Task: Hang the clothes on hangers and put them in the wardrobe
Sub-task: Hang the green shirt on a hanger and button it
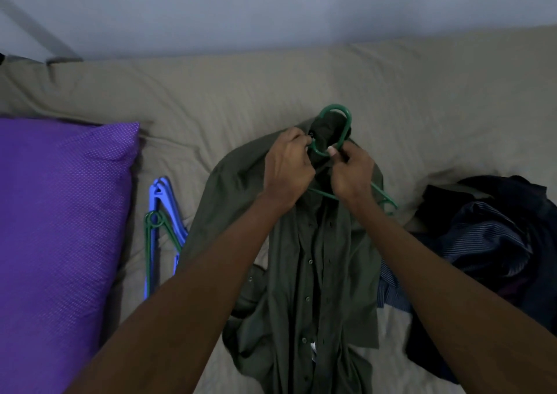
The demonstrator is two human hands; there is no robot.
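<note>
A purple pillow is laid at the left on a beige bedsheet; behind, what seems a pale wall is seen.

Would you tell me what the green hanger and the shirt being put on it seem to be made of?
The green hanger looks like moulded plastic: smooth, thick, uniform colour, slight sheen. The dark olive shirt looks like thin woven fabric, perhaps cotton: matte, soft folds, small buttons down the front.

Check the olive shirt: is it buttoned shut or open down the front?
Open, mostly. The olive shirt shows its placket edges parted down the middle, buttons loose along them. At the collar, both hands hide the top button: cannot tell.
</note>
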